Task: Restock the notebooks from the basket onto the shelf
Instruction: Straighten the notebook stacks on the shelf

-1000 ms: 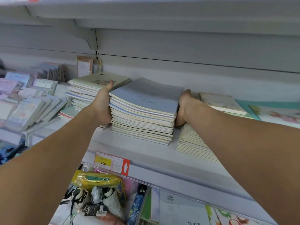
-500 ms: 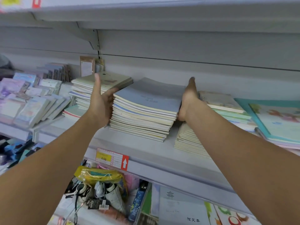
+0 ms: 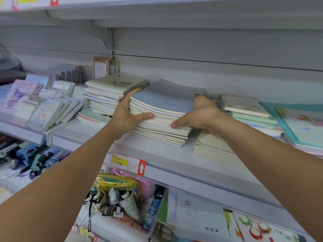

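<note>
Notebooks (image 3: 162, 110) on shelf (image 3: 157, 154), both hands clasping stack sides, thumbs across front.

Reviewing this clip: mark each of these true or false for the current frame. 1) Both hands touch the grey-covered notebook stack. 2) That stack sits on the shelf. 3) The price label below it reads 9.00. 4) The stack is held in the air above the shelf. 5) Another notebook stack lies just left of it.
1) True: the left hand and right hand hold the sides of the grey-covered notebook stack.
2) True: it rests on the shelf.
3) False: the price label reads 6.00.
4) False: it rests on the shelf.
5) True: the cream-covered stack lies there.
</note>
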The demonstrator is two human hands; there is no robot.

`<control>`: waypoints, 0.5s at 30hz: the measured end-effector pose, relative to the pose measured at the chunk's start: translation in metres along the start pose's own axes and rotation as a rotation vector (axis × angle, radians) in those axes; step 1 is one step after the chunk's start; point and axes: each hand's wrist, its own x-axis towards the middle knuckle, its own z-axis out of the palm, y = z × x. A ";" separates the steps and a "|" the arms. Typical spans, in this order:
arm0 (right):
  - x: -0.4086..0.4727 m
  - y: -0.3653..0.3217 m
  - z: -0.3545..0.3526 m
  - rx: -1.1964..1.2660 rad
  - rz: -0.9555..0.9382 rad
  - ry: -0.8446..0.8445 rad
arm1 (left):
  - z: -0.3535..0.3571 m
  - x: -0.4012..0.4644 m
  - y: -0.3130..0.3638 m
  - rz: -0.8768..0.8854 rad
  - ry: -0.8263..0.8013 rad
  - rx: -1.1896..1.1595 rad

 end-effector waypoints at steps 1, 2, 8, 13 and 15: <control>-0.001 0.001 0.001 0.008 -0.008 0.010 | 0.001 -0.001 0.001 -0.003 0.002 -0.005; -0.003 0.001 0.001 0.016 -0.018 0.020 | 0.001 -0.003 0.003 -0.011 -0.001 -0.018; -0.012 -0.002 -0.005 -0.024 0.010 -0.059 | -0.008 -0.008 0.005 -0.210 -0.119 -0.049; -0.012 -0.007 -0.009 -0.032 0.020 -0.047 | -0.008 -0.006 -0.003 -0.331 -0.189 -0.040; -0.013 -0.006 -0.006 0.018 0.039 -0.023 | -0.010 -0.005 -0.003 -0.359 -0.174 -0.073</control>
